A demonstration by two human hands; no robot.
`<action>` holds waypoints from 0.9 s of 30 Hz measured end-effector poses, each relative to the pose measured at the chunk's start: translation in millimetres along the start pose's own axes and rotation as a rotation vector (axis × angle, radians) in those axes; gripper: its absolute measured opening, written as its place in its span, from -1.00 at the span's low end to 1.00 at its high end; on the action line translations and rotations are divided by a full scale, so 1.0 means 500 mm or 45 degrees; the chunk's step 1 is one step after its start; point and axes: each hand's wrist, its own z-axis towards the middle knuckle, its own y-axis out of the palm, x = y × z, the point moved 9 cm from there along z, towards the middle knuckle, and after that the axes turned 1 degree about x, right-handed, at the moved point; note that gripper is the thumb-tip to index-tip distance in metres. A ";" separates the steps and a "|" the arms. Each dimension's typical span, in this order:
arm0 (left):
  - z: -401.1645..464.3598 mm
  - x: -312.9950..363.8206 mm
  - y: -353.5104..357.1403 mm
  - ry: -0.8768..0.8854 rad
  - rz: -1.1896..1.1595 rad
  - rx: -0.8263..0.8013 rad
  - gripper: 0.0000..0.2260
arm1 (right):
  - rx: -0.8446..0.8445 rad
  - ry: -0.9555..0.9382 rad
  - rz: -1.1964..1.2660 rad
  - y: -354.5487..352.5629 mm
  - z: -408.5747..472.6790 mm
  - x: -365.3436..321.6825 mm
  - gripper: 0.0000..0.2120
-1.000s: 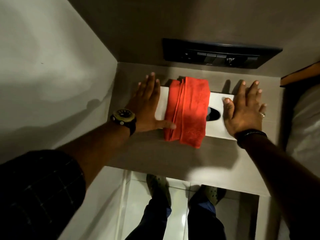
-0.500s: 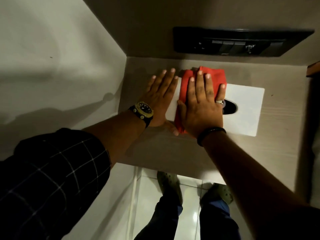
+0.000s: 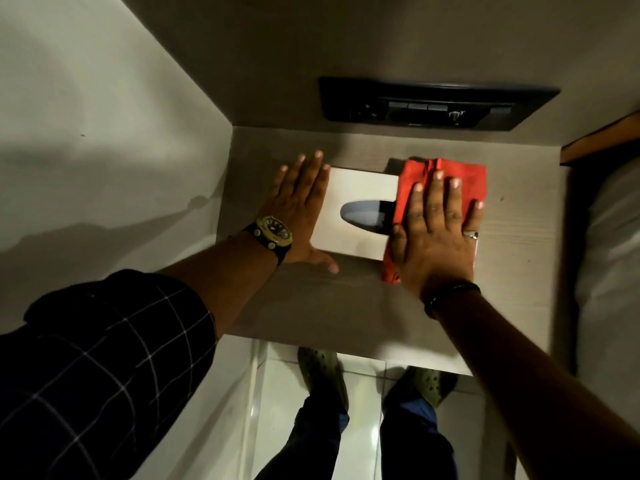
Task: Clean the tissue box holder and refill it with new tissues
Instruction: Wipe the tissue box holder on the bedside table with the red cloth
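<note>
White rectangular tissue box holder [image 3: 349,216] sat on the grey wooden shelf [image 3: 311,306]; left hand [image 3: 298,206] braced its left end, fingers together, while right hand [image 3: 434,233], fingers spread, flattened a red cloth [image 3: 464,178] on its right end.

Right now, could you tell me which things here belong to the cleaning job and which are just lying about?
In the job:
tissue box holder
red cloth
left hand
right hand

Not in the job:
switch panel
shelf
</note>
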 end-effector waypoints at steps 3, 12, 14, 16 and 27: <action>0.000 0.002 -0.005 -0.022 0.019 -0.007 0.33 | 0.023 -0.122 0.072 -0.004 -0.023 -0.077 -0.39; 0.000 0.001 -0.002 -0.010 0.017 -0.004 0.30 | 0.086 -0.399 0.147 0.000 -0.046 -0.159 -0.41; -0.001 0.000 -0.001 -0.001 0.020 -0.030 0.41 | 0.101 -0.406 0.101 0.004 -0.064 -0.112 -0.44; 0.000 -0.004 0.003 -0.008 0.022 -0.025 0.44 | 0.105 -0.354 0.062 0.009 -0.076 -0.046 -0.45; 0.005 -0.004 0.005 0.068 -0.027 0.047 0.35 | 0.081 0.110 0.057 0.006 -0.038 0.037 -0.42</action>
